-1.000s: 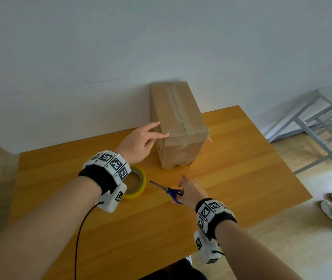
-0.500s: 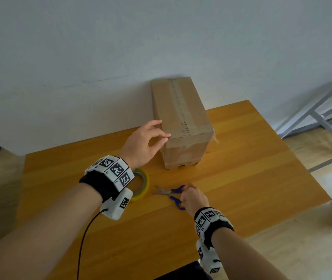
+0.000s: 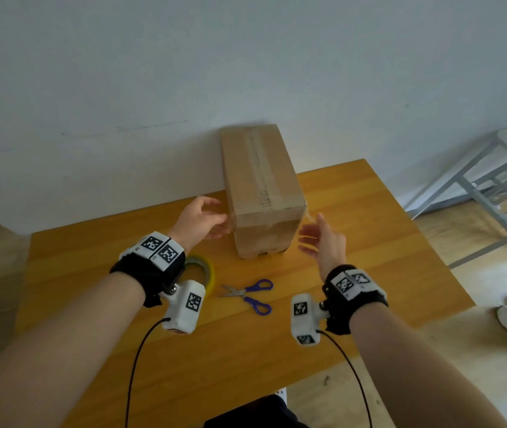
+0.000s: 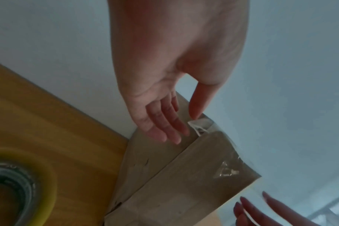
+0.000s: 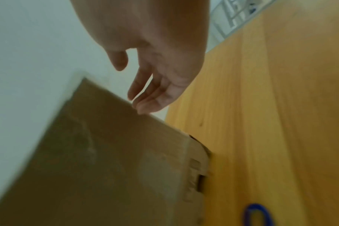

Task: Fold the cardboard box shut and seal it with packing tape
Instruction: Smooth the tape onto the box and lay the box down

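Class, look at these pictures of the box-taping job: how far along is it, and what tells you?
Done: the cardboard box is folded shut, with tape along its top seam and over the near end. The scissors and tape roll lie on the table.
In hand: the left hand and right hand, both open, flank the box's near end.
Left: perhaps pressing down the loose tape ends at the corners.

Right hand point(image 5: 161, 61) fingers point(image 5: 145, 105) loose beside cardboard box point(image 5: 106, 160); blue scissors handle point(image 5: 255, 214) on table point(image 5: 281, 107).

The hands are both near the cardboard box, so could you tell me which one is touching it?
The left hand: its fingers rest on the cardboard box. The right hand hovers open just beside it.
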{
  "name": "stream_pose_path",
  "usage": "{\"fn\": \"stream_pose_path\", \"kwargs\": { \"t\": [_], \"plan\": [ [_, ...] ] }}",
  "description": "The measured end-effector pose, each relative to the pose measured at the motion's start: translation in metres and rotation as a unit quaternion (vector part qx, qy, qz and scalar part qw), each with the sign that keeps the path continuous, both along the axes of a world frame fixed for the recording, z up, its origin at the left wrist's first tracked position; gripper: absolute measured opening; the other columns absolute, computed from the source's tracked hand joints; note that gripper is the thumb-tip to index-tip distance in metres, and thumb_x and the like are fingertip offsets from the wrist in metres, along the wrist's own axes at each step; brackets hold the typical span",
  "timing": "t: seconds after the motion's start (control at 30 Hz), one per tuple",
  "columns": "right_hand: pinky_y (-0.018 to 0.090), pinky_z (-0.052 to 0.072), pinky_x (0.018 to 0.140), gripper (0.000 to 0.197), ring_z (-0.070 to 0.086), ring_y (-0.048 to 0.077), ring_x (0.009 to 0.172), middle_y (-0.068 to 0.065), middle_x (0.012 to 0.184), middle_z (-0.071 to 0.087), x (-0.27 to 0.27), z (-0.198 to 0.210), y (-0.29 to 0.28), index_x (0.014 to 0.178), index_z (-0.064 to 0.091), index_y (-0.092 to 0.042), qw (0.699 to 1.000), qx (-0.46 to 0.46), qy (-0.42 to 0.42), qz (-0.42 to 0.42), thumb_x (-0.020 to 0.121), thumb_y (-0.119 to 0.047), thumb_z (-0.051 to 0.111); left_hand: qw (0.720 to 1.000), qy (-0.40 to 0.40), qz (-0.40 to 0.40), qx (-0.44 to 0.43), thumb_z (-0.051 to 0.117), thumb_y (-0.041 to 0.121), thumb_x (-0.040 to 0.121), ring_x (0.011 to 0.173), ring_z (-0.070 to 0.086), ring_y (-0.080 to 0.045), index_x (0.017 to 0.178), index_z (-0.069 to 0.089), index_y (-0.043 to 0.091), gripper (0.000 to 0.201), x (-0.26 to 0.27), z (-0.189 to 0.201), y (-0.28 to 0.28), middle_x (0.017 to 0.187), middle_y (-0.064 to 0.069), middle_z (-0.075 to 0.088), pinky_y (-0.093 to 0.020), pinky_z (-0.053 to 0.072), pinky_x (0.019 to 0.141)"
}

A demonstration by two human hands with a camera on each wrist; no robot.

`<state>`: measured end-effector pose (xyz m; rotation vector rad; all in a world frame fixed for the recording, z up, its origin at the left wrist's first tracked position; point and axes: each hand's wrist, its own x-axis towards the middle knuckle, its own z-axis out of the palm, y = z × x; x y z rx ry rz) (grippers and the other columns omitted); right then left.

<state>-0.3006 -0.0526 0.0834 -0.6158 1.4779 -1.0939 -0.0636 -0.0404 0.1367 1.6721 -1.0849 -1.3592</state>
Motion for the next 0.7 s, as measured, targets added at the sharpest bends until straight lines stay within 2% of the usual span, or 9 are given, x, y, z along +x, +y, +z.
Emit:
{"fn": "stream_pose_path", "kwargs": {
  "t": [0.07,0.13,0.2,0.27,0.4,0.53,0.7],
  "plan": [
    [0.034,0.053,0.069,0.035,0.063,0.020,0.071,0.007,0.079,0.067,-0.006,0.015,-0.011,0.079,0.061,-0.008,0.996,0.010,-0.091,0.009,0.096,-0.037,0.049,1.000,0.022,0.007,0.009,0.060,0.007,0.088,0.081,0.066,-0.022,0.123,0.046,0.009,0.038,-0.002,0.002,0.000,0.093,-0.012,0.067,-0.038,0.055,0.082],
    [0.032,0.052,0.067,0.025,0.062,0.019,0.070,0.007,0.078,0.065,-0.012,0.023,-0.018,0.078,0.060,-0.009,0.991,0.026,-0.126,0.038,0.094,-0.028,0.054,0.999,0.040,0.014,0.016,0.061,0.006,0.086,0.082,0.065,-0.023,0.123,0.045,0.009,0.040,-0.004,0.004,-0.001,0.094,-0.013,0.068,-0.038,0.054,0.083],
    [0.030,0.052,0.065,0.011,0.062,0.019,0.068,0.009,0.080,0.064,-0.015,0.026,-0.021,0.083,0.061,-0.006,0.989,0.035,-0.131,0.063,0.090,-0.015,0.058,0.998,0.055,0.020,0.018,0.062,0.004,0.085,0.081,0.065,-0.023,0.124,0.045,0.009,0.042,-0.005,0.006,-0.001,0.093,-0.013,0.067,-0.038,0.054,0.084],
    [0.030,0.053,0.064,0.007,0.062,0.018,0.067,0.009,0.079,0.063,-0.017,0.028,-0.022,0.086,0.062,-0.004,0.988,0.038,-0.130,0.076,0.089,-0.008,0.058,0.998,0.058,0.022,0.017,0.062,0.002,0.084,0.081,0.064,-0.022,0.124,0.045,0.009,0.044,-0.005,0.006,-0.003,0.093,-0.013,0.067,-0.037,0.054,0.083],
    [0.031,0.053,0.064,0.010,0.060,0.019,0.069,0.007,0.075,0.062,-0.017,0.032,-0.025,0.082,0.061,-0.006,0.987,0.032,-0.123,0.102,0.090,-0.010,0.056,0.998,0.056,0.020,0.017,0.061,0.001,0.084,0.081,0.064,-0.021,0.123,0.045,0.009,0.043,-0.007,0.004,-0.003,0.096,-0.015,0.066,-0.034,0.054,0.079],
    [0.033,0.054,0.066,0.012,0.060,0.021,0.071,0.009,0.077,0.060,-0.019,0.030,-0.027,0.083,0.059,-0.002,0.988,0.019,-0.111,0.104,0.093,-0.007,0.055,0.997,0.059,0.046,0.009,0.063,0.002,0.084,0.083,0.063,-0.022,0.120,0.046,0.009,0.040,-0.008,-0.002,-0.004,0.097,-0.015,0.065,-0.031,0.054,0.072],
    [0.032,0.051,0.066,0.019,0.058,0.019,0.070,0.006,0.073,0.056,-0.019,0.030,-0.031,0.079,0.056,-0.005,0.989,0.013,-0.077,0.124,0.096,-0.009,0.050,0.998,0.039,0.057,0.009,0.064,0.004,0.083,0.084,0.063,-0.022,0.113,0.046,0.010,0.035,-0.006,-0.007,-0.009,0.095,-0.012,0.064,-0.034,0.055,0.078]
  ]
}}
